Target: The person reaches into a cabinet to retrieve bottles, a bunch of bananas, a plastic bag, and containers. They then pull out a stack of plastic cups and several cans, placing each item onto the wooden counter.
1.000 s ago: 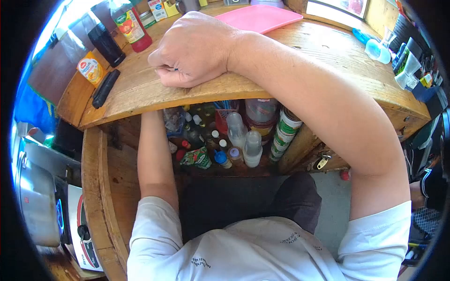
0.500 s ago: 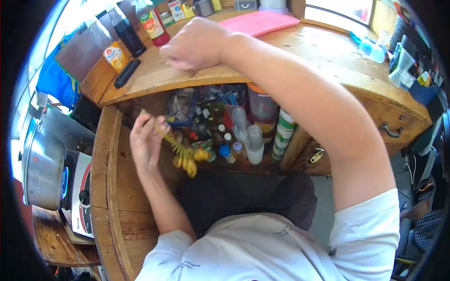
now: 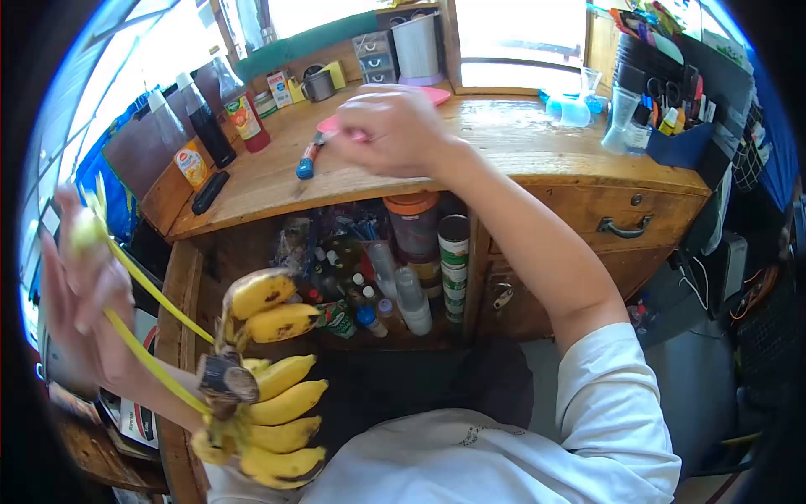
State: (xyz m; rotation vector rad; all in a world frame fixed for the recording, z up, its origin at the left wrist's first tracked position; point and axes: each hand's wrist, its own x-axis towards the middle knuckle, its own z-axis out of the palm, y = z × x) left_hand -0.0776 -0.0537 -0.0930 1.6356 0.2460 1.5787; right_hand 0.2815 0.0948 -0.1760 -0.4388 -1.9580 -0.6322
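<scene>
A bunch of yellow bananas point(image 3: 285, 401) with dark spots and a dark cut stalk hangs at the lower left, in front of my left forearm. Yellow straps point(image 3: 155, 365) run from it up to my left hand point(image 3: 88, 286), which is closed round them and blurred. Over the desk, my right hand point(image 3: 390, 130) is curled into a fist, and whatever it may hold is hidden. Just left of it, a blue and red handled tool point(image 3: 308, 160) lies on the wooden desk point(image 3: 504, 151). Behind the fist is a pink tray point(image 3: 435, 96).
Bottles point(image 3: 206, 124) and a black object point(image 3: 210, 192) stand or lie at the desk's left. Below is an open shelf with jars and a green-white tube point(image 3: 453, 269). A stove point(image 3: 138, 412) is at the lower left. A blue holder point(image 3: 680, 143) with pens and scissors is at right.
The bananas have come up closer and larger at the lower left, and my left hand has moved left and up. My right hand has shifted right and down. The handled tool now shows.
</scene>
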